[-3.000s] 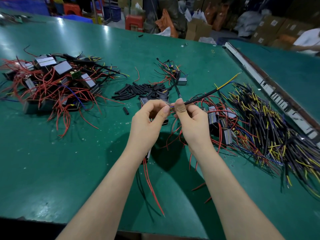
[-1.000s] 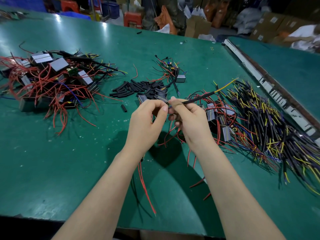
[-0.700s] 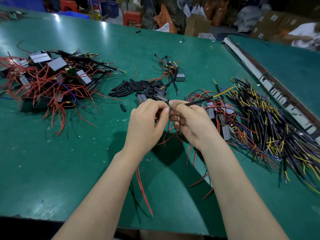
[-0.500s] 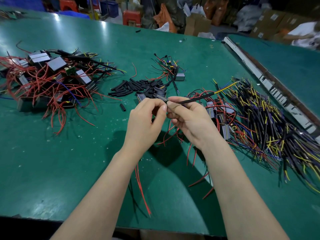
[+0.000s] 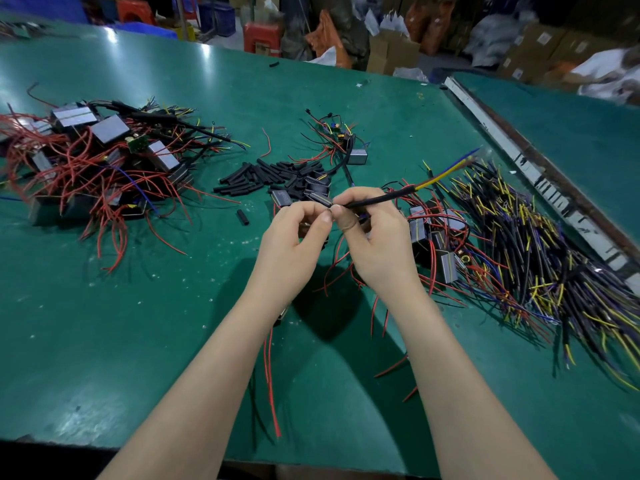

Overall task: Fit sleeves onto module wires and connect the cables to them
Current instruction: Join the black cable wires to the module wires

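Observation:
My right hand pinches a black cable between thumb and forefinger; its yellow and blue cores point up to the right. My left hand has its fingers curled, and its fingertips meet the cable's near end. What it pinches there is hidden, probably a module wire. Red and black wires hang below my left wrist, from a module mostly hidden under the hand. Loose black sleeves lie in a pile just beyond my hands.
A heap of modules with red wires lies on the green table at far left. More modules sit right of my hands, beside a big pile of black cables. One module lies behind the sleeves. A metal rail runs along the right.
My hands stayed together over the table's middle, working the cable's near end. The cable's far end tilted a little, dipping and rising again. The piles have not moved.

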Action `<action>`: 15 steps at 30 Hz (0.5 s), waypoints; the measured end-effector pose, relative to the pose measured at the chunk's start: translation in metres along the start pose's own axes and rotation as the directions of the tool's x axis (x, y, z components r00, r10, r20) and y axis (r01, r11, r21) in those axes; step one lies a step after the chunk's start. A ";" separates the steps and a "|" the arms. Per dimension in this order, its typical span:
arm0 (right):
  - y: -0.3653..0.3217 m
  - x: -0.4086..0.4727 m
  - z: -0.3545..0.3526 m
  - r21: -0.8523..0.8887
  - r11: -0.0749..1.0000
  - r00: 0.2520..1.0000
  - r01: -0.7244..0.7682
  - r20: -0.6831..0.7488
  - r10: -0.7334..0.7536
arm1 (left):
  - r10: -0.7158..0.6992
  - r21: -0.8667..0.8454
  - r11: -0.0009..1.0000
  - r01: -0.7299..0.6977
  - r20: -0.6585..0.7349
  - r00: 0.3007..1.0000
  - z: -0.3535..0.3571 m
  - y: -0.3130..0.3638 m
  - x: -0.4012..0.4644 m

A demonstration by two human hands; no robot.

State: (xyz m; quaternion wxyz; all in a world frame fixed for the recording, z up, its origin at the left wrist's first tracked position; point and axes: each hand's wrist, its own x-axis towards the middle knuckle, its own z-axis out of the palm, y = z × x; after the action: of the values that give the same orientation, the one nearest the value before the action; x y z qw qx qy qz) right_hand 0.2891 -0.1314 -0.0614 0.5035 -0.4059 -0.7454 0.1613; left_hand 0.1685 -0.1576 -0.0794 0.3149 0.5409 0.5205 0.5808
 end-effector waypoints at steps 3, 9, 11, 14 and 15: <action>-0.001 0.000 -0.001 0.058 0.997 0.998 -0.041 0.040 0.039 | -0.008 0.021 1.000 0.008 -0.018 1.000 0.000 0.000 0.001; -0.003 0.001 -0.005 0.142 0.977 0.974 -0.160 0.181 0.133 | -0.028 0.011 1.000 0.029 -0.054 0.998 -0.002 0.005 0.002; -0.004 0.002 -0.008 0.230 0.944 0.954 -0.238 0.238 0.182 | -0.011 0.019 1.000 0.013 -0.079 0.997 -0.003 0.007 0.001; -0.004 0.002 -0.006 0.243 0.927 0.945 -0.286 0.229 0.232 | 0.062 0.124 0.991 -0.050 -0.097 0.993 -0.004 0.007 -0.002; -0.003 0.002 -0.004 0.234 0.921 0.942 -0.310 0.206 0.264 | 0.098 0.168 0.982 -0.081 -0.095 0.991 -0.004 0.008 -0.002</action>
State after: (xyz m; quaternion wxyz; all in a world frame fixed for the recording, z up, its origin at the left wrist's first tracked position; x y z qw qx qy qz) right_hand 0.2912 -0.1321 -0.0561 0.4581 -0.4251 -0.6899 0.3654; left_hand 0.1664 -0.1629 -0.0719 0.2158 0.5573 0.5569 0.5768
